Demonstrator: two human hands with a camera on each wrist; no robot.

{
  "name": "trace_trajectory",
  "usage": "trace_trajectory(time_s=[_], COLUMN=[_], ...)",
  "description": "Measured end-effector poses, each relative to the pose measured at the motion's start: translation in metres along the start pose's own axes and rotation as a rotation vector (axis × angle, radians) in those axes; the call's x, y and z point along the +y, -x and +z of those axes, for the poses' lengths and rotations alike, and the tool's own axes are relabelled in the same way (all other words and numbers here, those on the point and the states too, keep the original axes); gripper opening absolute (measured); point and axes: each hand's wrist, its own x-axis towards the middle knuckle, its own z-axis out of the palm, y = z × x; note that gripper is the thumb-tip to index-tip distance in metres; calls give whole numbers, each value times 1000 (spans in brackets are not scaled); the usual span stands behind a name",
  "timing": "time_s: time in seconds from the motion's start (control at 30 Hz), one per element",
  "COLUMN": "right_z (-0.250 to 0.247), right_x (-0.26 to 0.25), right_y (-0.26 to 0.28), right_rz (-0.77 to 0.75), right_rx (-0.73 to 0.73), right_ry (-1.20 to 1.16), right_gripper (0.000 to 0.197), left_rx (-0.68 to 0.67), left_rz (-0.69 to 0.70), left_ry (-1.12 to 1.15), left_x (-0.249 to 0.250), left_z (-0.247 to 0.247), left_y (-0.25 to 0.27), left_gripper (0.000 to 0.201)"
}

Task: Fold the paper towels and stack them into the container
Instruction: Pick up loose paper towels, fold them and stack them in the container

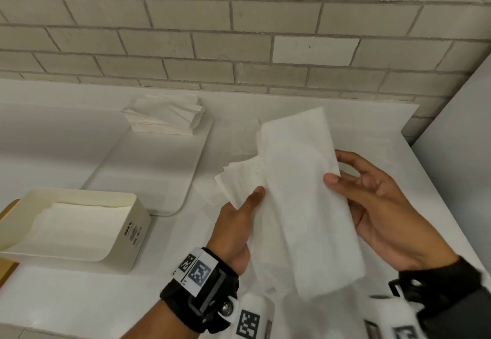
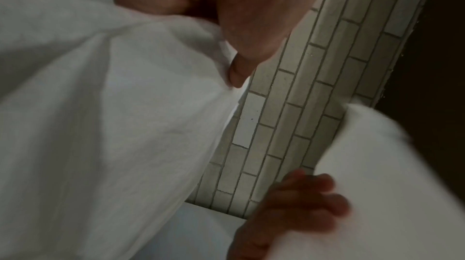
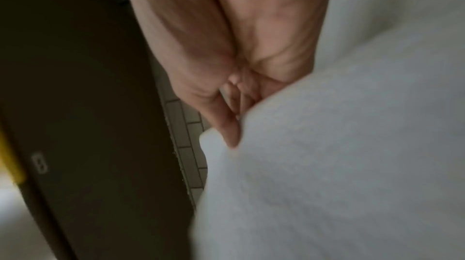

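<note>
Wrist straps (image 1: 202,280), black with printed square codes, sat at the bottom edge of the head view. Left hand (image 1: 236,229), lower centre: thumb pressed on the near left edge of a paper towel (image 1: 300,195), fingers hidden behind the sheet. Right hand (image 1: 382,206), centre right: thumb pinched the sheet's right edge, fingers spread behind it. Hands apart, one to each side of the long white sheet, which was held above the white counter (image 1: 66,299). Loose white sheets (image 1: 233,179) lay fanned under it, centre frame. Container (image 1: 79,229), lower left: cream, open-topped, holding flat white towels; a label showed on its right end wall. White tray (image 1: 159,168), centre left, just beyond the container: it carried a stack of folded towels (image 1: 167,115) at its far end. Tiled wall (image 1: 239,33) filled the upper frame.
</note>
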Motion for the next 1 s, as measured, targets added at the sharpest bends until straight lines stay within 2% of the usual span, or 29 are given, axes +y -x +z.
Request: trace_trajectory(time_s=[0.07, 0.1, 0.23, 0.33, 0.43, 0.53, 0.67, 0.77, 0.9, 1.0], right_z=[3, 4, 6, 7, 10, 16, 24, 15, 14, 20], right_x=[2, 8, 33, 34, 32, 38, 53, 51, 46, 47], right_y=[0, -2, -7, -11, -14, -14, -5, -3, -2, -2], right_rz=[70, 64, -77, -113, -139, -201, -278, -132, 134, 105], right_rx=[-77, -60, 154, 237, 278, 300, 344, 324, 153, 154], right_ry=[39, 124, 484, 475, 415, 433, 724, 770, 575, 515], right_gripper=[36, 32, 13, 10, 21, 28, 33, 45, 31, 25], left_rx=[-12, -34, -125, -174, -209, -214, -94, -78, -168, -176], left_rz=[-20, -29, -25, 2, 34, 74, 178, 180, 121, 105], left_ry=[-5, 0, 51, 137, 225, 172, -54, -21, -52, -91], left_x=[1, 1, 2, 3, 6, 5, -1, 5, 7, 5], left_z=[2, 4, 10, 9, 10, 14, 14, 7, 9, 16], left_y=[0, 2, 8, 7, 9, 11, 8, 6, 5, 6], left_gripper=[36, 36, 50, 72, 84, 72, 44, 40, 44, 33])
